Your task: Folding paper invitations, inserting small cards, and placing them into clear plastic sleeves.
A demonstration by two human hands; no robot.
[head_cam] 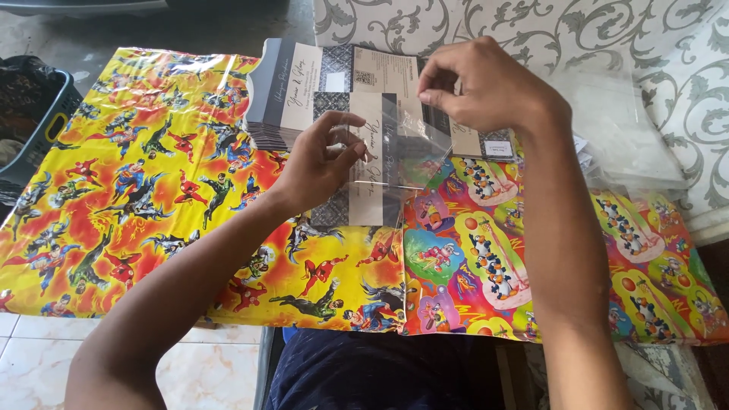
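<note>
clear sleeve (395, 148) between both hands' fingers (345, 144)

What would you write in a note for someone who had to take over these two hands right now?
Left hand: fingers pinch the lower edge of the clear plastic sleeve and steady the grey-and-cream patterned card at it.
Right hand: pinches the sleeve's upper edge, holding it up over the table.
The card looks partly inside the sleeve; how far cannot be told.
Behind it lies a stack of similar grey-and-cream cards on the yellow cartoon-print wrapping paper. A pile of clear plastic sleeves lies at the right on the white patterned cloth.
Done: one card started. Left: finishing this card; the stack is unsleeved.
</note>
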